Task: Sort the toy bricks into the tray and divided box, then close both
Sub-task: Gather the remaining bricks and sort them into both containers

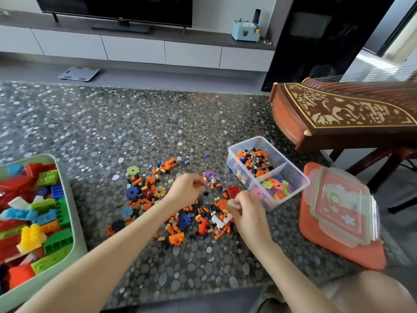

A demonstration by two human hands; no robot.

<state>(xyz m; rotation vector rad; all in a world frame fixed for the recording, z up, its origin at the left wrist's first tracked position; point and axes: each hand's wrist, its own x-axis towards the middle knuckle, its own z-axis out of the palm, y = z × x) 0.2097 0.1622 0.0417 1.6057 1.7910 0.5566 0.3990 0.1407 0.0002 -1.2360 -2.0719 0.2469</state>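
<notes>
Pinching small piece (204,185) in left hand (186,189) over loose pile (173,224); gripping white brick (233,203) in right hand (249,214), near divided box (301,177) for sorting.

Bright, even daylight enters from the upper right; pale glints dot the tabletop (158,123), shadows are soft, and wide-angle distortion bends the slightly blurred edges

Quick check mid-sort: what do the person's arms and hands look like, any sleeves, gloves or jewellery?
The left forearm and right forearm are bare to the frame edge: no sleeves, no gloves. The left hand and right hand show no rings, watch or bracelet on the sides in view. A small dark spot marks the back of the right hand.
</notes>
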